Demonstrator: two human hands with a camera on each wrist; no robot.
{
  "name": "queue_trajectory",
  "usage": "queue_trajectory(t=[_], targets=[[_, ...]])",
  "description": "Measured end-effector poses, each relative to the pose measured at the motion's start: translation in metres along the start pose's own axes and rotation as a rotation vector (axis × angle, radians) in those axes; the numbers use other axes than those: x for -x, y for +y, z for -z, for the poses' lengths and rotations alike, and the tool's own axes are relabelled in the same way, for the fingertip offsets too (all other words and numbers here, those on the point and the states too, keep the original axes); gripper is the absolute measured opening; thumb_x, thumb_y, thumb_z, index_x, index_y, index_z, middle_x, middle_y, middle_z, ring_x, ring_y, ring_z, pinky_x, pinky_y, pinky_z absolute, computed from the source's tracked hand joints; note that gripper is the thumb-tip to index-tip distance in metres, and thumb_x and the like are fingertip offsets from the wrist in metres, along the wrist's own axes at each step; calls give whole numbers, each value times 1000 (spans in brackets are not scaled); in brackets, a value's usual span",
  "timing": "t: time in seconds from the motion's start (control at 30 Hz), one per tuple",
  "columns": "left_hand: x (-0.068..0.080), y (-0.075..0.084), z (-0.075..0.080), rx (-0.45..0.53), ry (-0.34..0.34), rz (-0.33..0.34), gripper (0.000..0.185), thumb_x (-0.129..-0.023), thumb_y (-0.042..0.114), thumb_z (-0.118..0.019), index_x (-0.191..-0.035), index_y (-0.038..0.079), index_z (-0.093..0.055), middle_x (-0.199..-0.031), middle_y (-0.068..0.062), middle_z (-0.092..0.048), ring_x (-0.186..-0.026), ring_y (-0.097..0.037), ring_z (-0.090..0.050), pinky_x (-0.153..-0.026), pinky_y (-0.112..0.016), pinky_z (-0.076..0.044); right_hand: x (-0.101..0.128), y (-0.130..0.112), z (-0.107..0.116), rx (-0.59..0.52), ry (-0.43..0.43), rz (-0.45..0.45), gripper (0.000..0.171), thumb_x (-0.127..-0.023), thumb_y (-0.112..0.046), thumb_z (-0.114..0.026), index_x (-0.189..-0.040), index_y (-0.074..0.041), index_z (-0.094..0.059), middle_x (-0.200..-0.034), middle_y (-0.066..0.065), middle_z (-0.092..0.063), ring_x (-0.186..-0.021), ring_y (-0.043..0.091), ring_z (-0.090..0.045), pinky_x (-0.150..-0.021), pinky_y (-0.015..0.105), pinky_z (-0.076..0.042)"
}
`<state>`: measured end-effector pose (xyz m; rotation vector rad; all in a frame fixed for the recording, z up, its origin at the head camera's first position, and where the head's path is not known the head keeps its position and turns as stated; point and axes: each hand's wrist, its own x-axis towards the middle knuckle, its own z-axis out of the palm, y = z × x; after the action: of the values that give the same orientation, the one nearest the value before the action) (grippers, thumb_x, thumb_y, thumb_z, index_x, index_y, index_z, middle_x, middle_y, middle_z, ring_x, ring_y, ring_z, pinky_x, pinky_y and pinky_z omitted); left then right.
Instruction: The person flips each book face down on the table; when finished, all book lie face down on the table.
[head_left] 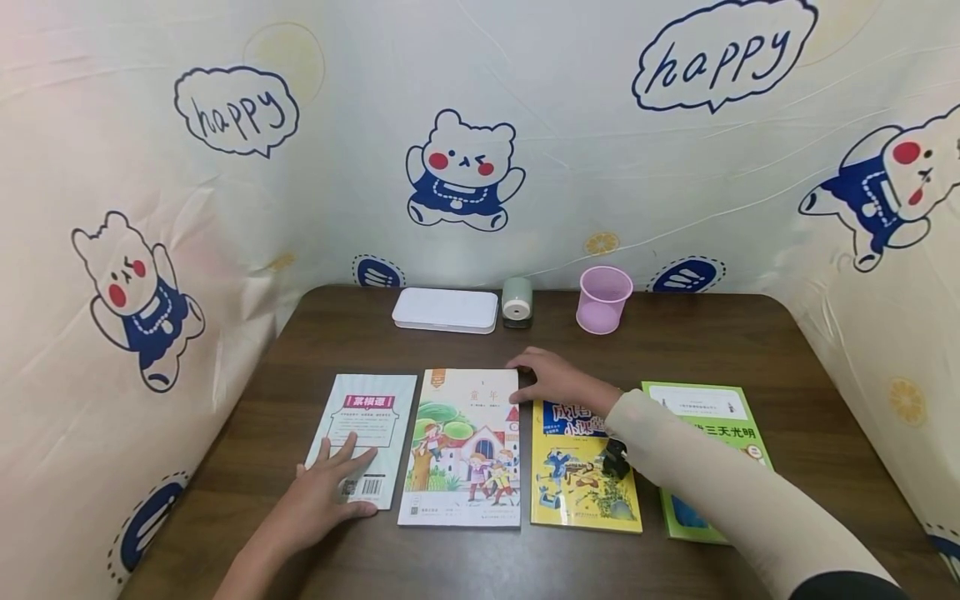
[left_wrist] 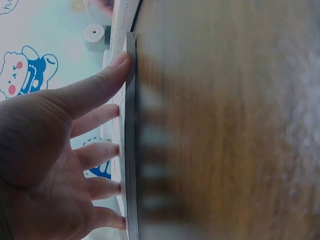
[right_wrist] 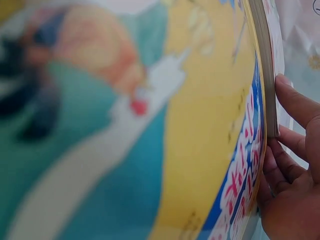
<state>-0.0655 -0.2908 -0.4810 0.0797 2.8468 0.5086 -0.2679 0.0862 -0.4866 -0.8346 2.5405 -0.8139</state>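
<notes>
My left hand [head_left: 326, 492] lies flat, fingers spread, on the teal book [head_left: 363, 433]. My right hand [head_left: 558, 382] grips the middle book's [head_left: 465, 446] top corner.

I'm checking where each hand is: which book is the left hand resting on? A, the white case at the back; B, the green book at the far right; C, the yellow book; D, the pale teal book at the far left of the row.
D: in the head view the left hand lies with fingers spread flat on the pale teal book, at the left end of the row of four books.
</notes>
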Motion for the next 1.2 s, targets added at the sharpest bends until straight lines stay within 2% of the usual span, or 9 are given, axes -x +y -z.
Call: queue_trajectory(t=[0.2,0.4,0.63,0.83,1.03,1.2], targets=[[0,-1,-2,-5,15,-14,87,-73,54,-87,-148,20,-58,-164,-24,-32,-145,-67,-15,-99,-90,-13,1,3,0,-10,-3,-14,63,-89,-42,-81,-142,-15,-62,-135,4,-58,-121,19,-54,-110,42,-46],[-1,-1,-3,4,-5,-3,88,-74,53,-87,-149,20,-57,-164,-24,-31,-146,-66,-13,-100,-90,-12,-2,7,0,-37,-12,-15,61,-88,-41,-83,-140,-16,-64,-132,3,-59,-116,19,-54,-108,41,-47],[-1,3,1,-4,-19,4,88,-74,53,-87,-149,19,-58,-164,-25,-32,-146,-66,-14,-101,-89,-12,-6,9,0,-81,-35,-25,60,-88,-38,-83,-141,-19,-63,-138,4,-57,-124,21,-53,-113,44,-44],[-1,9,6,-52,23,-43,82,-80,60,-79,-144,12,-62,-158,-29,-40,-144,-64,-22,-103,-87,-18,-9,11,0,-105,-43,-34,59,-88,-40,-83,-141,-21,-64,-142,3,-56,-128,22,-52,-114,46,-43],[-1,19,7,-73,45,-60,78,-86,56,-76,-142,4,-61,-154,-32,-44,-145,-62,-24,-108,-83,-21,-9,10,0,-117,-60,-49,59,-88,-40,-83,-141,-24,-63,-141,2,-56,-127,22,-51,-114,46,-43],[-4,30,4,-59,60,-84,85,-87,57,-75,-145,-2,-55,-156,-30,-43,-148,-57,-25,-113,-77,-22,-9,11,0,-120,-55,-56,57,-88,-40,-83,-140,-24,-64,-140,2,-56,-126,21,-51,-113,45,-43]])
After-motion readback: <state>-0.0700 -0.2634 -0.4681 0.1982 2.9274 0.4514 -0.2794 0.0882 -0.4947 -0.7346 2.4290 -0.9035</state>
